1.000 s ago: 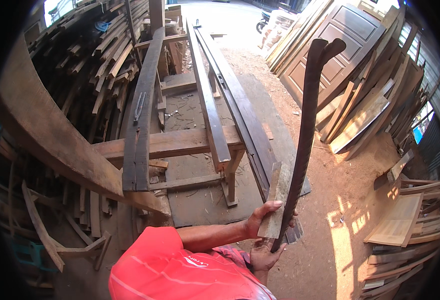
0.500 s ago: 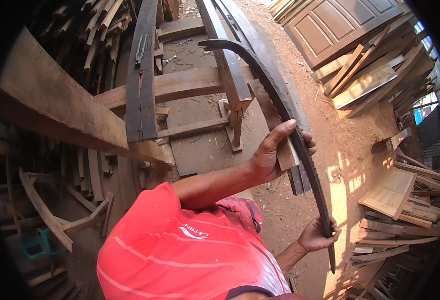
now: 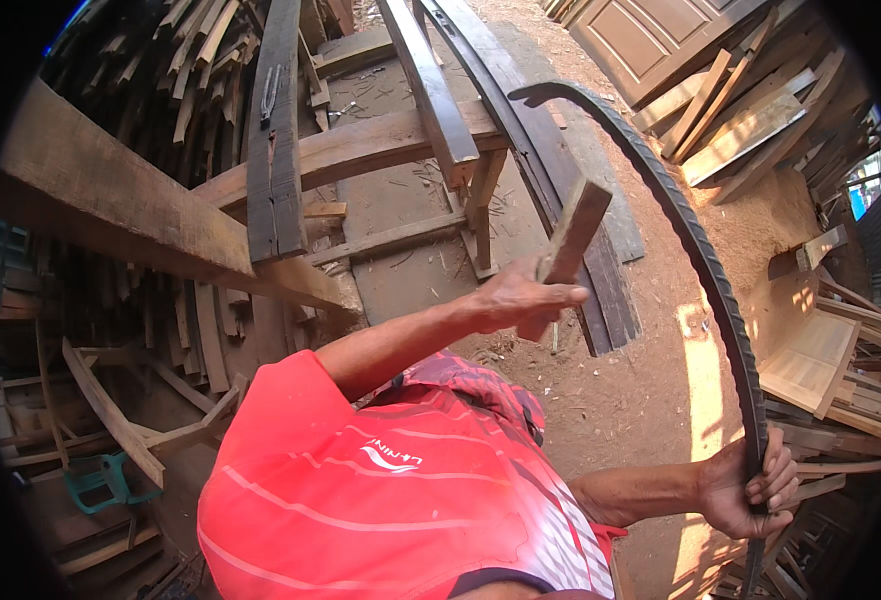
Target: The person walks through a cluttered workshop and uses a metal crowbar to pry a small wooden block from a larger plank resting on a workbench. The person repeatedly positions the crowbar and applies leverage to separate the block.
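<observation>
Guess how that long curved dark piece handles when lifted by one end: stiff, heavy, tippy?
The curved dark piece probably stays stiff: it holds its arc in the air with only the right hand gripping near its lower end. Likely top-heavy, since most of its length rises far above that grip. Its ridged edge should resist slipping. The left hand holds a separate short wood block.

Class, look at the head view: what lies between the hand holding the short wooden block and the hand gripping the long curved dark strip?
In the head view, between the left hand and right hand lies only bare sandy ground; nothing rests there.
</observation>
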The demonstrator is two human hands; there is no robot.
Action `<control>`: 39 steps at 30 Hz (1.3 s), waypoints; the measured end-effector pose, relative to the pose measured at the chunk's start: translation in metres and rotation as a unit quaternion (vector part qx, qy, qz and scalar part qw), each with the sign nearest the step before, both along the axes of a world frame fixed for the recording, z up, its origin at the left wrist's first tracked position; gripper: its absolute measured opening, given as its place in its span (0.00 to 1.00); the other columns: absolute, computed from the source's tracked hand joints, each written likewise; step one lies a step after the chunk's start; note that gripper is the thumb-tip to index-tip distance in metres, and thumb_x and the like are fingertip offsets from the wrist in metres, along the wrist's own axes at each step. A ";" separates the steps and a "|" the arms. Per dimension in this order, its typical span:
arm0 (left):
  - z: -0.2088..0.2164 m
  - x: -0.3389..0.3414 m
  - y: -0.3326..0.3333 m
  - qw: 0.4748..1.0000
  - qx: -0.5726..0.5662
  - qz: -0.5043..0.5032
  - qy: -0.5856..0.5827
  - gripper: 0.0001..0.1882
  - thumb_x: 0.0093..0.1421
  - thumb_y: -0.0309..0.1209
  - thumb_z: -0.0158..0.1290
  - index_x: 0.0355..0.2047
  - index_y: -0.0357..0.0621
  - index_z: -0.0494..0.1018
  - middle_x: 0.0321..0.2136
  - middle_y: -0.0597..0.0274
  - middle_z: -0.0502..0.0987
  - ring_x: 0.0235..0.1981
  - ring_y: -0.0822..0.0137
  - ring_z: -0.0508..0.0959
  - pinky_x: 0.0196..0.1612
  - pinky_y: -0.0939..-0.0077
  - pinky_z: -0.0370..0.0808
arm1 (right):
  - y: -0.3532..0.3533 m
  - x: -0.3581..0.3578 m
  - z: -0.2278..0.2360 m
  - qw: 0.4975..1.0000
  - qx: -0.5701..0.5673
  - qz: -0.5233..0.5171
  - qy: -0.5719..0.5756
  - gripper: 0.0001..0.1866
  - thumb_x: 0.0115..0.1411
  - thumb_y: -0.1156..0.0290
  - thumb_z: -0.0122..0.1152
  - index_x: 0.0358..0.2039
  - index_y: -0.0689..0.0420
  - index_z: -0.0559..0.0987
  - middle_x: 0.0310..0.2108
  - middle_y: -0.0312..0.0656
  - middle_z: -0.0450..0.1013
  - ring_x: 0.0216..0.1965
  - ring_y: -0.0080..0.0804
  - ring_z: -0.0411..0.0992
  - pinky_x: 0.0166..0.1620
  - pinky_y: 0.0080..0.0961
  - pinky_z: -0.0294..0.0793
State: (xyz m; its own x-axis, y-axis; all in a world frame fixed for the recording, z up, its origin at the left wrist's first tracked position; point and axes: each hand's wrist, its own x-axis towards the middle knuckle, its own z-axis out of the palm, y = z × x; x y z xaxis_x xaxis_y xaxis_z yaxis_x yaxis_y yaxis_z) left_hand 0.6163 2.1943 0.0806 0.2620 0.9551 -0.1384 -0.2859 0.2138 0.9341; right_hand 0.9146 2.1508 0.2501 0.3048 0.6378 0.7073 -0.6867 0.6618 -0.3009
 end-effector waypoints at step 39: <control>-0.078 -0.200 0.059 0.669 0.131 0.039 0.730 0.22 0.57 0.44 0.65 0.43 0.43 0.71 0.35 0.44 0.81 0.43 0.43 0.80 0.45 0.48 0.75 | -0.012 -0.072 -0.152 0.987 -0.078 -0.137 0.034 0.34 0.65 0.31 0.47 0.25 0.53 0.66 0.12 0.30 0.54 0.12 0.18 0.50 0.19 0.19 0.51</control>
State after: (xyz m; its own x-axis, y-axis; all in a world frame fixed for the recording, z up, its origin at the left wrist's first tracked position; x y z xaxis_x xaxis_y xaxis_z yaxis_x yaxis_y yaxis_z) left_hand 0.4159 2.2538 0.0027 -0.0225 0.9996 -0.0171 0.9725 0.0258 0.2316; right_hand 0.8426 2.1389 0.0983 0.5246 0.6243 0.5788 -0.5100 0.7749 -0.3735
